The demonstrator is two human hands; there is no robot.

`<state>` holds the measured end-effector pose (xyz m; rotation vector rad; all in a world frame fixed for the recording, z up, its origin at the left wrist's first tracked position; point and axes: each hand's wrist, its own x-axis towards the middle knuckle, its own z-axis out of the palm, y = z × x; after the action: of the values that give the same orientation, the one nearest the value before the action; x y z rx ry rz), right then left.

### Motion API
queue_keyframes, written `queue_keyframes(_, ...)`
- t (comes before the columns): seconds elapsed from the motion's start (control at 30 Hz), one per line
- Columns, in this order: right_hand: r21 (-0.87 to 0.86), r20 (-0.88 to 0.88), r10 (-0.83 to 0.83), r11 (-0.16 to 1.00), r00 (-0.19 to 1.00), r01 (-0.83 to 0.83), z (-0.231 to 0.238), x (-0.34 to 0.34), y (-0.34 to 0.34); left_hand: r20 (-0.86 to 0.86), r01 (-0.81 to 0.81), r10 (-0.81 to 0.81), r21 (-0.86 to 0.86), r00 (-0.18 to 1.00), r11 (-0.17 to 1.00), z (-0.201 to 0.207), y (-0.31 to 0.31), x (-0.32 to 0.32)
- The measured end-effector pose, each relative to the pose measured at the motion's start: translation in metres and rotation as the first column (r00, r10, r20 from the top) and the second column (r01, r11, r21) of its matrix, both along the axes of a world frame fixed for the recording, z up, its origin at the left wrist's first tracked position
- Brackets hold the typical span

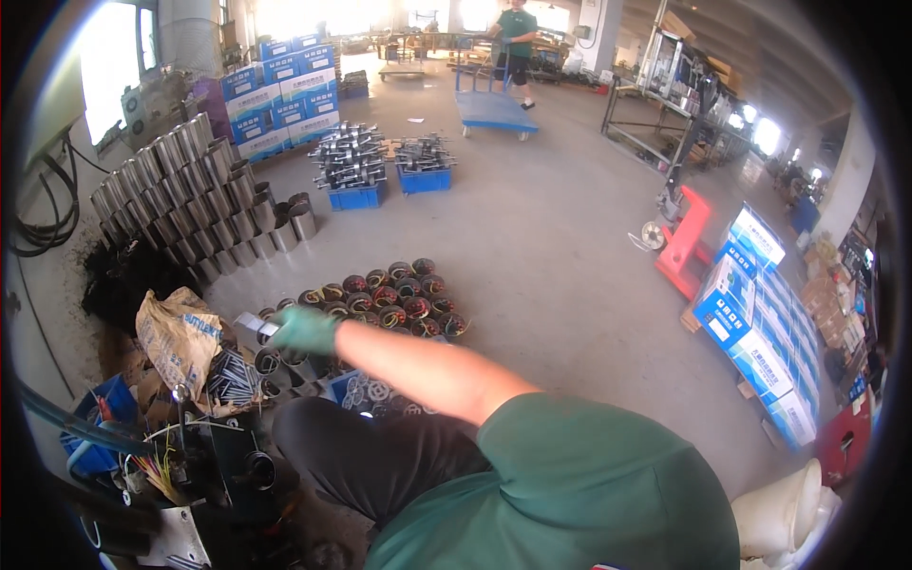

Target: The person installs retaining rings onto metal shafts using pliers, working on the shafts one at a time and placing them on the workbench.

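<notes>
My right arm reaches left across the view, and my right hand (306,331) wears a green glove. Its fingers are closed on a short silvery metal piece (255,326), somewhat blurred, whose exact kind I cannot make out. Beneath and beside the hand are metal cylinders (302,366) standing on the floor. Just beyond it, rows of motor stators (389,296) with red and dark windings and loose wires cover the floor. A blue crate of round metal parts (366,389) is by my knee. My left hand does not show.
Left are stacked steel tubes (195,199), a torn paper sack (179,332), long bolts (236,378) and a machine (204,465). Blue crates of rotors (356,195) stand farther off. A person (516,43) is beside a blue cart (494,112). A red pallet jack (682,247) and boxes (760,332) are right.
</notes>
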<state>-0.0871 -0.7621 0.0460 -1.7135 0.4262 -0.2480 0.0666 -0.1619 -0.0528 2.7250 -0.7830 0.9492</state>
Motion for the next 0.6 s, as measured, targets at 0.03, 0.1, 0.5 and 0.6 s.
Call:
queue_keyframes(0.03, 0.116, 0.028, -0.129, 0.985, 0.991, 0.125, -0.003, -0.030, -0.022, -0.005, -0.022, 0.022, -0.004, 1.000, 1.000, -0.002, 0.007, 0.000)
queue_keyframes(0.1, 0.119, -0.050, -0.400, 0.907, 0.915, 0.403, -0.023, -0.088, -0.094, 0.001, -0.047, 0.047, -0.007, 0.999, 0.999, 0.000, 0.014, -0.005)
queue_keyframes(0.5, 0.401, 0.265, -0.622, -0.624, -0.737, 0.671, 0.188, -0.661, -0.284, -0.226, 0.012, -0.020, -0.035, 0.974, 0.999, 0.038, -0.025, -0.020)
queue_keyframes(0.6, 0.338, 0.440, -0.396, -0.758, -0.806, 0.557, 0.247, -0.690, -0.264, -0.241, -0.020, 0.002, -0.070, 0.970, 0.997, 0.031, -0.024, -0.014)
